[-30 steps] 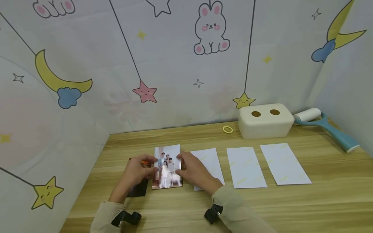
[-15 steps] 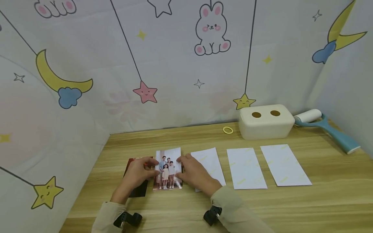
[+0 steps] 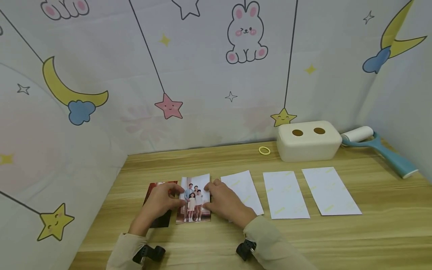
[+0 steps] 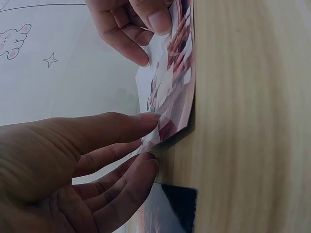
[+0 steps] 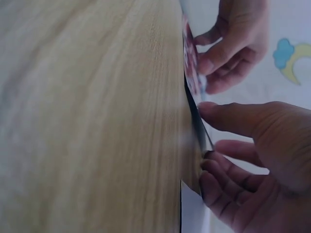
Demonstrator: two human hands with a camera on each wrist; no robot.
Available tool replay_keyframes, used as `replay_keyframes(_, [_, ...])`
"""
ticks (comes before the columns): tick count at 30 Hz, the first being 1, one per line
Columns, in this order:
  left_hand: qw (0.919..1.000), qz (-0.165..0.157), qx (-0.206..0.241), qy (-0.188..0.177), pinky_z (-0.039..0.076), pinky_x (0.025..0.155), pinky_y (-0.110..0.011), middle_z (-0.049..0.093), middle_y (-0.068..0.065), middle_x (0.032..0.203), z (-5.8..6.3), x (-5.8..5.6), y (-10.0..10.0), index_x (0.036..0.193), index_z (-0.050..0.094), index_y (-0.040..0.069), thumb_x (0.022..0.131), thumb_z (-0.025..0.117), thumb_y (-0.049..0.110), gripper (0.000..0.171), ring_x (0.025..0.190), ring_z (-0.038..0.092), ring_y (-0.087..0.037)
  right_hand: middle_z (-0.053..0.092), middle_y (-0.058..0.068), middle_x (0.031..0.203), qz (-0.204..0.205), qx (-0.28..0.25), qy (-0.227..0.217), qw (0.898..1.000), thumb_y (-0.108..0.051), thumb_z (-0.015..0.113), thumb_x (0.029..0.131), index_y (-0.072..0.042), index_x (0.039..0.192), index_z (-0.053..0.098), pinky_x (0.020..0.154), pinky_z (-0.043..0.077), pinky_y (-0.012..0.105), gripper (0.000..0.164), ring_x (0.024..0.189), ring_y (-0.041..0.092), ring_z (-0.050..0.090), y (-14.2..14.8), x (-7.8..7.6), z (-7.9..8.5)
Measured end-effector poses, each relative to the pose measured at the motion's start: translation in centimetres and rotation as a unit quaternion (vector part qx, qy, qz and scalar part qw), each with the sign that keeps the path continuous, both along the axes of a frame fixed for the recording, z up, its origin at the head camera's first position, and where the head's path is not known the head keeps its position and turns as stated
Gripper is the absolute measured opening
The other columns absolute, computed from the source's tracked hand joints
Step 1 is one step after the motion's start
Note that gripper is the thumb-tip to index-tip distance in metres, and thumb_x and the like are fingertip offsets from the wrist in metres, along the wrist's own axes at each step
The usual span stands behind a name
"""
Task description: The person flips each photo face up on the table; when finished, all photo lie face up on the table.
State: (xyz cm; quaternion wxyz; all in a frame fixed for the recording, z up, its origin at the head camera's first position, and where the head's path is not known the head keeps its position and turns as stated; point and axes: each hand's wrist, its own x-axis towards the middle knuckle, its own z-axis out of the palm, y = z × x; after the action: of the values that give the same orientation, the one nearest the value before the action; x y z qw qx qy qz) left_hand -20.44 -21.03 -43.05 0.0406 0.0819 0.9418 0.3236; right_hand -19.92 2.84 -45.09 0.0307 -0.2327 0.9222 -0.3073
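A printed family photo lies between my two hands, picture side up and close over the table. At its left edge my left hand pinches it between thumb and fingers. My right hand grips the opposite edge the same way. In the left wrist view the photo looks tilted, its near edge a little off the wood. Partly under my left hand is a dark photo with red at its top. A white card with faint yellow marks is partly covered by my right hand.
Two more white cards, a middle one and a right one, lie in a row on the wooden table. Behind them are a yellow ring, a cream box with two holes, and a blue-handled lint roller.
The family photo has come slightly toward me and tilted, so the glare on it is gone. Both hands keep their hold, and the white card by the right hand has shifted slightly.
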Motion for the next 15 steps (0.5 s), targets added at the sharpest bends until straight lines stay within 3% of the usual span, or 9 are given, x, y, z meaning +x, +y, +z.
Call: replay_keyframes(15, [0.9998, -0.014, -0.013, 0.011, 0.055, 0.071, -0.038, 0.073, -0.004, 0.098, 0.26, 0.25, 0.2, 0.104, 0.078, 0.004, 0.078, 0.095, 0.011, 0.031, 0.082, 0.066, -0.017, 0.057, 0.008, 0.103, 0.01, 0.007, 0.032, 0.999, -0.022, 0.088, 0.089, -0.002, 0.12, 0.07, 0.076, 0.052, 0.035, 0.041, 0.085, 0.018, 0.054, 0.07, 0.18, -0.16])
